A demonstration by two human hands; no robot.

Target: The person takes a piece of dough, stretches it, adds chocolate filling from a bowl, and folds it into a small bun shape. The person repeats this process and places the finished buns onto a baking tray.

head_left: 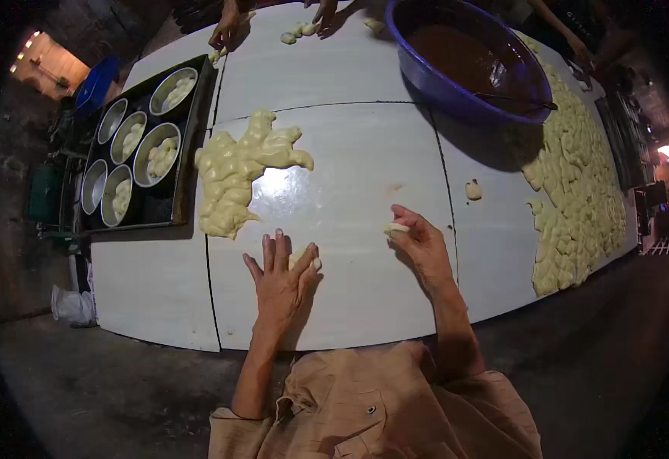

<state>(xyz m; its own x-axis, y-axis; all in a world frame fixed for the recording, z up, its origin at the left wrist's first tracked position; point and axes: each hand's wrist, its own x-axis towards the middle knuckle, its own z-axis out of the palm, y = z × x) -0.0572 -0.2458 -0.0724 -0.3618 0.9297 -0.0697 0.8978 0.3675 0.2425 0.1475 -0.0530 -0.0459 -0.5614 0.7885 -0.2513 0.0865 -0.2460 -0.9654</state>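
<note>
My left hand [278,281] rests on the white table with its fingers spread. A small lump of pale dough [301,260] lies beside its thumb, partly covered by the hand. Off to the right, my right hand [424,246] pinches a small piece of pale yellow dough [397,229] between thumb and fingers, just over the tabletop. Beyond my left hand sprawls a large, shiny mass of soft dough [235,172] with uneven lobes.
At the left, a dark tray [185,164] carries several round tins, some with dough balls. A purple basin [457,107] of brown liquid stands at the far right, near a wide spread of dough pieces [579,199]. Another person's hands [227,30] handle dough across the table [334,298].
</note>
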